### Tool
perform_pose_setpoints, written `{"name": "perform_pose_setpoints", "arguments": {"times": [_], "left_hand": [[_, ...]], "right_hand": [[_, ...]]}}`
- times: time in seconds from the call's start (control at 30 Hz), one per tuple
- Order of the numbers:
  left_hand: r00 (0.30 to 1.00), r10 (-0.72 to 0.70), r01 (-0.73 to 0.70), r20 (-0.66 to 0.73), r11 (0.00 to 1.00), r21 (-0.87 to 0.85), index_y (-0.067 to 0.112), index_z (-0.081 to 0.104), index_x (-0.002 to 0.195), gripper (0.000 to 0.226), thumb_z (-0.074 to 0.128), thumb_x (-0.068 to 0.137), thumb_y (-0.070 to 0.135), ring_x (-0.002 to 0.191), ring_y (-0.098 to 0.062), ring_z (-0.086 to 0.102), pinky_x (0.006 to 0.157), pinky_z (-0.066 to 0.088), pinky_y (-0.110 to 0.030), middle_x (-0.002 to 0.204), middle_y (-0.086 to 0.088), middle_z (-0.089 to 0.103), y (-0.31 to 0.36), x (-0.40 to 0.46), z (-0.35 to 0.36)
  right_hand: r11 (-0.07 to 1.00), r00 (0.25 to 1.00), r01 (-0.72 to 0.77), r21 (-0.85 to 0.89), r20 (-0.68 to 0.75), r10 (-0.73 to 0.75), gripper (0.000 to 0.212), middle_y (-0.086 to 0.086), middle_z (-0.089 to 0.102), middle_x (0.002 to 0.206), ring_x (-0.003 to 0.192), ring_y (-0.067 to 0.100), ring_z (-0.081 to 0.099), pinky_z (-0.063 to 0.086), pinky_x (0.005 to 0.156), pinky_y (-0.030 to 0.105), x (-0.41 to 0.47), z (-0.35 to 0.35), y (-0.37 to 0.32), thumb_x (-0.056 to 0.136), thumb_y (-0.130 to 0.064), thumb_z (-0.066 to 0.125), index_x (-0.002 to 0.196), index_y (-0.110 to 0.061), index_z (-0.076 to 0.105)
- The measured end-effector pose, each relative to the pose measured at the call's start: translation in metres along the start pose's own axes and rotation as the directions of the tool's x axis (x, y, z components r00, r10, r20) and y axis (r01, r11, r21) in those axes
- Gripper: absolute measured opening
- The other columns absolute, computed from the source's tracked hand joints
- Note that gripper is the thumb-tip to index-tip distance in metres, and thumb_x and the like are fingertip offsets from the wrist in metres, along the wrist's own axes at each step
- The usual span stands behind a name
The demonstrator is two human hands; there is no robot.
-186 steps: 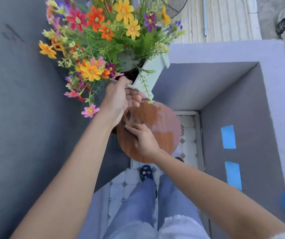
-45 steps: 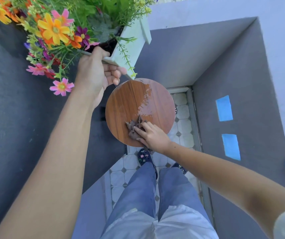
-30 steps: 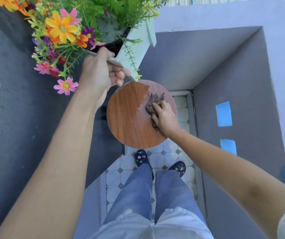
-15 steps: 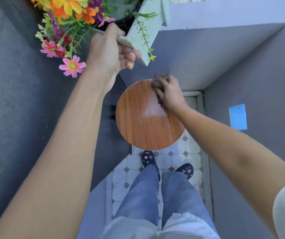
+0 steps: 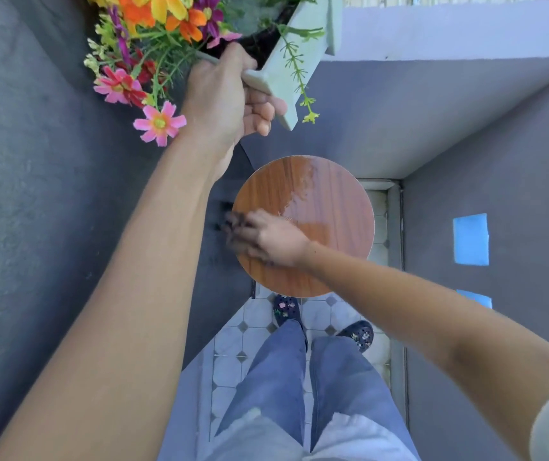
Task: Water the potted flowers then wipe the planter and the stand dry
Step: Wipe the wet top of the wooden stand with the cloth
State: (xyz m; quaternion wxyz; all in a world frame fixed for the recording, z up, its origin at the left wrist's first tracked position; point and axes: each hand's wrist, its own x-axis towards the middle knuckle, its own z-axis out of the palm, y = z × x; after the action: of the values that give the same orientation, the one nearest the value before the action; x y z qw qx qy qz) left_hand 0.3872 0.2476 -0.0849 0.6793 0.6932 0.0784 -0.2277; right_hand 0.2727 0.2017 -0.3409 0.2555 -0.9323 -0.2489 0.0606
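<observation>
My left hand (image 5: 229, 94) grips the rim of a pale square planter (image 5: 294, 61) and holds it in the air above the stand, tilted. Bright orange, pink and yellow flowers (image 5: 153, 54) spill from it toward the upper left. Below it is the round wooden stand top (image 5: 336, 207), with a wet patch in its upper middle. My right hand (image 5: 266, 239) presses a dark cloth (image 5: 234, 227) on the stand's left edge; the hand and cloth are blurred by motion.
Grey walls close in on the left (image 5: 33, 194) and right (image 5: 515, 327), with blue tape patches (image 5: 471, 239) on the right one. A tiled floor (image 5: 253, 341) lies below, with my legs and dark shoes (image 5: 286, 309) just in front of the stand.
My right hand swept the cloth from the stand's far edge down to its left edge. The wet patch has shrunk. The left hand keeps holding the planter up.
</observation>
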Motion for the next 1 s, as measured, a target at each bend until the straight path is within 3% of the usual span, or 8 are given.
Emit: {"name": "perform_pose_setpoints", "arguments": {"times": [0.07, 0.2, 0.27, 0.43, 0.57, 0.7, 0.87, 1.0], "left_hand": [[1.0, 0.0, 0.0, -0.001, 1.0, 0.0, -0.01, 0.059, 0.091, 0.028, 0.038, 0.091, 0.009, 0.044, -0.022, 0.046, 0.043, 0.039, -0.026, 0.069, -0.032, 0.065, 0.0, 0.001, -0.001], [1.0, 0.006, -0.006, -0.007, 1.0, 0.004, -0.01, 0.06, 0.088, 0.029, 0.039, 0.091, 0.009, 0.044, -0.022, 0.046, 0.043, 0.039, -0.027, 0.072, -0.035, 0.066, 0.001, -0.001, 0.0], [1.0, 0.002, -0.002, -0.012, 1.0, 0.008, -0.01, 0.061, 0.086, 0.029, 0.04, 0.091, 0.009, 0.043, -0.022, 0.046, 0.043, 0.039, -0.027, 0.072, -0.035, 0.066, 0.001, 0.0, 0.001], [0.999, -0.006, 0.007, -0.032, 1.0, 0.012, -0.024, 0.06, 0.101, 0.04, 0.041, 0.09, 0.009, 0.043, -0.022, 0.048, 0.043, 0.039, -0.028, 0.074, -0.037, 0.066, -0.001, 0.0, 0.002], [1.0, -0.011, 0.012, -0.024, 1.0, 0.014, -0.023, 0.06, 0.101, 0.04, 0.04, 0.091, 0.009, 0.044, -0.022, 0.048, 0.043, 0.039, -0.028, 0.074, -0.036, 0.066, -0.004, -0.001, 0.002], [1.0, -0.006, 0.006, -0.016, 1.0, 0.015, -0.019, 0.062, 0.095, 0.036, 0.04, 0.091, 0.009, 0.042, -0.022, 0.047, 0.043, 0.039, -0.027, 0.073, -0.036, 0.066, -0.007, -0.005, 0.003], [1.0, -0.009, 0.009, -0.013, 1.0, 0.02, -0.028, 0.056, 0.105, 0.042, 0.04, 0.091, 0.009, 0.042, -0.022, 0.047, 0.042, 0.038, -0.027, 0.075, -0.037, 0.065, -0.009, -0.009, 0.005], [1.0, -0.001, 0.001, -0.006, 1.0, 0.018, -0.025, 0.057, 0.107, 0.041, 0.04, 0.091, 0.009, 0.043, -0.022, 0.047, 0.042, 0.038, -0.027, 0.074, -0.036, 0.065, -0.006, -0.012, 0.01]], "right_hand": [[0.964, 0.955, -0.263, 0.05, -0.132, 0.267, 0.041, 0.014, 0.054, 0.118, 0.109, 0.034, 0.051, 0.051, 0.081, 0.042, 0.016, -0.026, 0.04, 0.089, -0.023, 0.064, 0.128, -0.011, 0.061], [0.706, 0.625, -0.655, 0.269, -0.333, 0.706, 0.026, 0.009, 0.051, 0.116, 0.115, 0.028, 0.046, 0.051, 0.085, 0.044, 0.026, -0.059, 0.088, 0.09, -0.022, 0.056, 0.113, -0.015, 0.064], [0.722, 0.641, -0.659, 0.21, -0.344, 0.686, 0.027, 0.01, 0.05, 0.118, 0.114, 0.029, 0.045, 0.051, 0.081, 0.043, 0.029, -0.052, 0.072, 0.088, -0.021, 0.056, 0.114, -0.015, 0.062], [0.972, 0.954, -0.226, 0.054, -0.188, 0.233, 0.039, 0.011, 0.052, 0.116, 0.106, 0.031, 0.047, 0.052, 0.078, 0.042, 0.017, 0.015, -0.016, 0.091, -0.024, 0.062, 0.128, -0.012, 0.059], [0.992, 0.992, 0.121, 0.025, -0.026, -0.12, 0.038, 0.011, 0.057, 0.111, 0.099, 0.029, 0.05, 0.05, 0.08, 0.04, -0.015, 0.032, -0.036, 0.096, -0.032, 0.059, 0.128, -0.012, 0.062], [0.991, 0.954, -0.136, 0.007, -0.268, 0.133, 0.039, 0.013, 0.057, 0.12, 0.105, 0.032, 0.054, 0.049, 0.09, 0.041, -0.033, -0.01, 0.024, 0.097, -0.032, 0.051, 0.129, -0.011, 0.061], [0.678, 0.475, -0.648, 0.346, -0.512, 0.715, 0.026, 0.011, 0.053, 0.11, 0.107, 0.031, 0.051, 0.046, 0.09, 0.036, -0.056, -0.054, 0.088, 0.095, -0.022, 0.06, 0.12, -0.019, 0.063], [0.749, 0.595, -0.61, 0.257, -0.475, 0.648, 0.034, 0.01, 0.053, 0.111, 0.105, 0.029, 0.049, 0.048, 0.085, 0.039, -0.055, -0.026, 0.043, 0.087, -0.013, 0.064, 0.121, -0.018, 0.062]]}}
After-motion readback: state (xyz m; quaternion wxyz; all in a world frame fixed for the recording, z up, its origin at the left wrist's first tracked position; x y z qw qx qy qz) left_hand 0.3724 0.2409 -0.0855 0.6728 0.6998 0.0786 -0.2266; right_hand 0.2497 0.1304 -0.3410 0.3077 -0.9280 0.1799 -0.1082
